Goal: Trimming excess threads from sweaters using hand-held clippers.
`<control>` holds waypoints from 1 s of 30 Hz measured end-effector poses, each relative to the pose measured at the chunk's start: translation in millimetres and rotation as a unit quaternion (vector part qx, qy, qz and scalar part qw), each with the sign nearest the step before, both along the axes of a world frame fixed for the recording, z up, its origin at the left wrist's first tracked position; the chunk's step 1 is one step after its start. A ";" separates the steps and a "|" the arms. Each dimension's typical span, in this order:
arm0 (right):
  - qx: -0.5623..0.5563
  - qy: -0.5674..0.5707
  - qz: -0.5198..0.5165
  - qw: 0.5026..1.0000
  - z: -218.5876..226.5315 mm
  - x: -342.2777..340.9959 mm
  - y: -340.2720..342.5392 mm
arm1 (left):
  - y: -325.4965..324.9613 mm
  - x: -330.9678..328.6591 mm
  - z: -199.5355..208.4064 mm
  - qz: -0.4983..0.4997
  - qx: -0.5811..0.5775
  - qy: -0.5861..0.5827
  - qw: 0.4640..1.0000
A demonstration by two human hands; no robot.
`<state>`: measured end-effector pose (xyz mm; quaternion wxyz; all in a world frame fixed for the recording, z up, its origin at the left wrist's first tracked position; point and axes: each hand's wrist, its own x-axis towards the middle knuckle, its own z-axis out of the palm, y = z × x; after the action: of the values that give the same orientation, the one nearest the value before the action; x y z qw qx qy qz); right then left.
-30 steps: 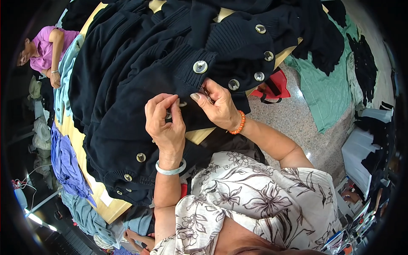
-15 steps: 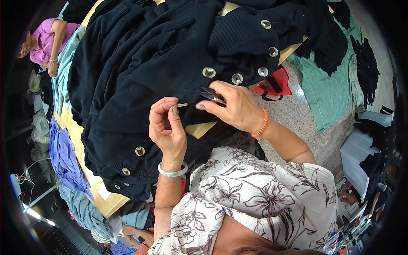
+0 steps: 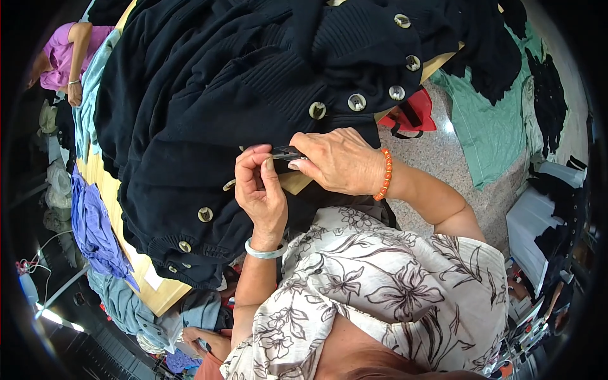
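Note:
A dark navy ribbed knit cardigan lies heaped before me, with large mottled buttons along its front bands. My left hand is closed in a pinch above it; the pale button seen there earlier is now mostly hidden by the fingertips. In my right hand is a pair of thread snips. Their dark blades point left and meet the left fingertips. I cannot tell whether the blades touch a thread. Another button shows on the cardigan just left of my left hand.
Under the cardigan is a wooden table. Purple cloth and light blue cloth lie along its left edge. Green cloth and a red bag are to the right. A person in pink is at the far left.
My right hand has moved left and down with the snips, bringing the blades to my left fingertips. The left hand has shifted slightly right, and the pale button is covered.

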<state>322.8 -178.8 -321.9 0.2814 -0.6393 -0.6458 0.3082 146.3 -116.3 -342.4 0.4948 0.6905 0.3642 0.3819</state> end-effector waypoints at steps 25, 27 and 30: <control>-0.054 0.056 0.017 0.997 -11.0 -8.5 4.0 | -8.3 -0.5 -3.4 0.015 0.022 0.025 0.999; -0.061 0.081 0.013 0.995 -11.3 -5.9 4.5 | -7.7 -3.2 -5.7 0.016 0.035 0.040 0.998; -0.049 0.106 0.017 0.993 -16.6 -4.8 4.3 | -8.1 -3.7 -2.7 0.017 0.019 0.031 0.999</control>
<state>318.0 -174.5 -338.5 0.3119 -0.6047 -0.6072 0.4102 142.6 -124.4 -345.1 0.4636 0.7050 0.3838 0.3752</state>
